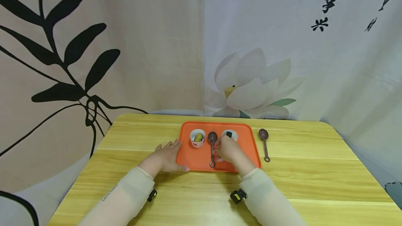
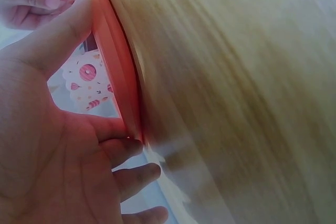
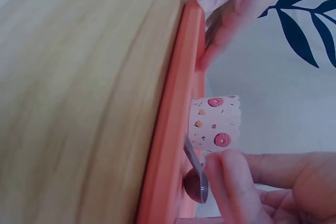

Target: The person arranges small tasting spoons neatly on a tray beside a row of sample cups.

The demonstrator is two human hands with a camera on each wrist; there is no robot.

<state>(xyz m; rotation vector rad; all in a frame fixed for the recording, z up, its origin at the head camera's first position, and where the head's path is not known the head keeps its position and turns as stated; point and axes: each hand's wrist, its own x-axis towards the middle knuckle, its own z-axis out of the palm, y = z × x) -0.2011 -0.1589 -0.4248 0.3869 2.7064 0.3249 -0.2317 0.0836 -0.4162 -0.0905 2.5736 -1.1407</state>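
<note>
An orange tray [image 1: 194, 161] lies on the table, with my left hand [image 1: 166, 158] at its left side. The left fingers are straight and spread, and the thumb touches the tray's near rim. On the tray, my right hand [image 1: 230, 149] has curled fingertips at the handle of a brown spoon [image 1: 212, 137], which they appear to pinch; the contact is partly hidden. Left of the spoon stands a patterned paper cup [image 1: 198, 144] holding a greenish-yellow piece. Behind the right hand, a white cup [image 1: 235, 134] with a black-and-white piece is partly covered.
A second brown spoon [image 1: 263, 135] lies on the wooden table [image 1: 314, 170], just right of the tray. A printed curtain [image 1: 157, 44] hangs behind the table's far edge.
</note>
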